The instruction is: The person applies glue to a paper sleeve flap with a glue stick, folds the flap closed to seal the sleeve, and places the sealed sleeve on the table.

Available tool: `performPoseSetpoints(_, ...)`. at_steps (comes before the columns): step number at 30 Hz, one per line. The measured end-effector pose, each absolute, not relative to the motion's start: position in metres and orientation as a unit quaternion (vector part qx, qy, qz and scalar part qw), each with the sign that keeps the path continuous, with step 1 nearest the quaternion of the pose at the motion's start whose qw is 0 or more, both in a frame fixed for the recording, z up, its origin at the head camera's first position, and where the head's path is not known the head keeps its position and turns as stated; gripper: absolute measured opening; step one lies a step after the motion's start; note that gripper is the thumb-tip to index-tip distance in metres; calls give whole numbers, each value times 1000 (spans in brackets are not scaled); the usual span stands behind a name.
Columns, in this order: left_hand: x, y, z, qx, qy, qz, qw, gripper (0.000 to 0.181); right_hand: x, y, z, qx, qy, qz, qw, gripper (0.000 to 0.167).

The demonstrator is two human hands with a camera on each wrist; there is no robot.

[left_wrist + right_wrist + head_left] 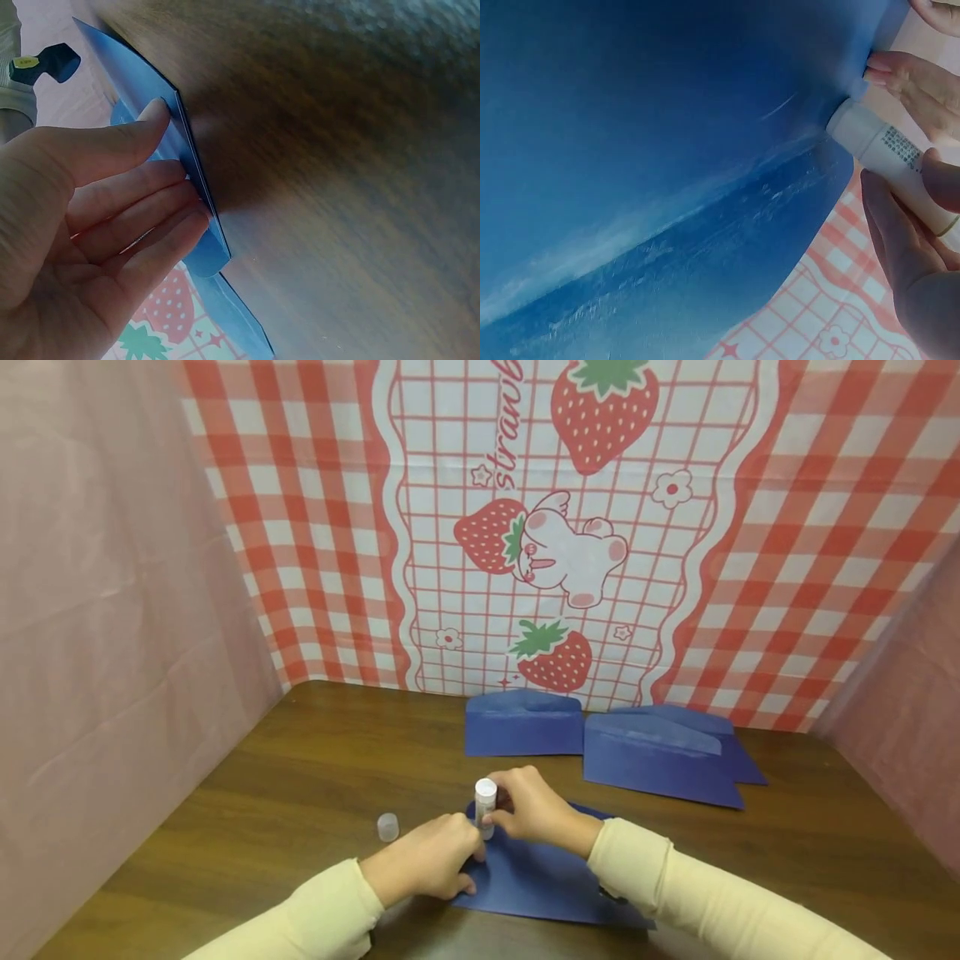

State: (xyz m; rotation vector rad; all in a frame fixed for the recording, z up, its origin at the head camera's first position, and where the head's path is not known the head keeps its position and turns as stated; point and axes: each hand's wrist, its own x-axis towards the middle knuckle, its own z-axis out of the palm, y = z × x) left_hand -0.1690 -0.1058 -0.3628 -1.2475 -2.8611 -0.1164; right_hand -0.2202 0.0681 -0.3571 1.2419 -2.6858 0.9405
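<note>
In the head view a dark blue envelope [547, 881] lies on the table with its flap opened out away from me. My right hand [536, 810] holds a white glue stick [486, 797] upright, thumb on one side and fingers on the other. The glue stick's lower end [844, 120] touches the envelope near the left end of the flap fold. Whitish streaks run along the flap [667, 262] in the right wrist view. My left hand [442, 856] rests on the envelope's left edge, with thumb and fingertips pressing the paper [150, 82].
A translucent cap [387, 827] stands on the wooden table [300, 777], left of the envelope. Toward the back lie more blue envelopes: one [523, 735] in the middle and two overlapping [652, 764] at the right. A strawberry-print cloth [487, 610] hangs behind the table.
</note>
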Motion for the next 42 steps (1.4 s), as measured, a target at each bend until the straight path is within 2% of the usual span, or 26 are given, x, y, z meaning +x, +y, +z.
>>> performPoseSetpoints(8,-168,-105,-360,-402,-915,-36,16,16,-222,78,-356,402,-866,297,21,18)
performPoseSetpoints(16,-166,-104,-360,-395,-918,-35,7,22,-218,91,-356,399,-871,286,25,18)
performPoseSetpoints(42,-167,-105,-363,-399,-916,-32,28,24,-210,154,-353,357,-886,295,26,19)
